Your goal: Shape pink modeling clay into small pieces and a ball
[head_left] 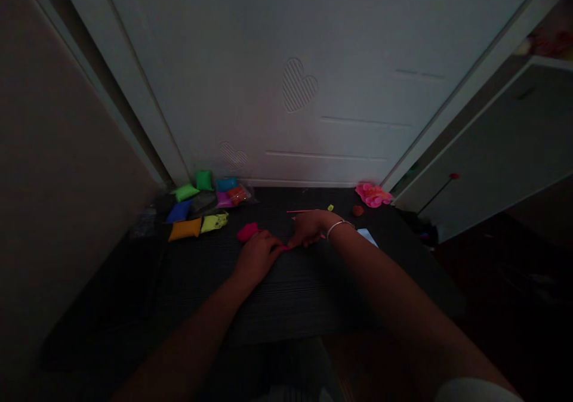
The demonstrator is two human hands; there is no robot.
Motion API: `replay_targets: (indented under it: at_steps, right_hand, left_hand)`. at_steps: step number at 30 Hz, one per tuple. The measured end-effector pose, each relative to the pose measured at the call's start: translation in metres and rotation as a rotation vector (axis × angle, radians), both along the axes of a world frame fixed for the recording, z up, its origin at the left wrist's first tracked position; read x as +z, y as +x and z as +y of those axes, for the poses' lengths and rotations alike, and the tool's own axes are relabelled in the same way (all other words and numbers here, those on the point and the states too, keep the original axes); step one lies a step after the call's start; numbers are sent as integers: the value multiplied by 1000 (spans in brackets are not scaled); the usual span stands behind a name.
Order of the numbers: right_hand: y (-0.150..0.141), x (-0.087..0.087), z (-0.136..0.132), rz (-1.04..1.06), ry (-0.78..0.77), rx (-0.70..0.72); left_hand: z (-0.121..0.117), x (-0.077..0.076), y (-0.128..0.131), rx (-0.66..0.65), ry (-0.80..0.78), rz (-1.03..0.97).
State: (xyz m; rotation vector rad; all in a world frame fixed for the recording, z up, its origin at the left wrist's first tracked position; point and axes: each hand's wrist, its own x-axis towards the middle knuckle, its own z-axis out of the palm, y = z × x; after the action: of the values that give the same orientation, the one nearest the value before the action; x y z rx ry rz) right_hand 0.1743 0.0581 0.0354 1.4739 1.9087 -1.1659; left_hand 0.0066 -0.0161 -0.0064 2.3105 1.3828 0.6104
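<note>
My left hand [257,251] rests on the dark table, its fingers closed on one end of a small strip of pink clay [285,248]. Beside it, my right hand [308,226] is curled, with a fingertip against the strip's other end. A bit of pink shows under the right hand's curled fingers; what it belongs to is hidden. Just beyond my left hand lies a larger lump of pink clay [248,232]. A thin pink stick [301,212] lies behind my right hand.
Several coloured clay packets, including an orange one [185,229] and a blue one [179,211], lie at the left. A pink flower [373,195], a reddish-brown ball [357,210], a small yellow piece [330,207] and a pale sheet [367,237] are at the right. A white panel [340,80] stands behind.
</note>
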Motion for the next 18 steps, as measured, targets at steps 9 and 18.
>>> replay_targets:
  at_steps: [9, 18]
  right_hand:
    - [-1, -5, -3, -21, 87, 33]
    - [-4, -4, -3, -66, 108, 28]
  left_hand:
    - [0, 1, 0, -19, 6, 16]
    - [2, 0, -1, -34, 3, 1]
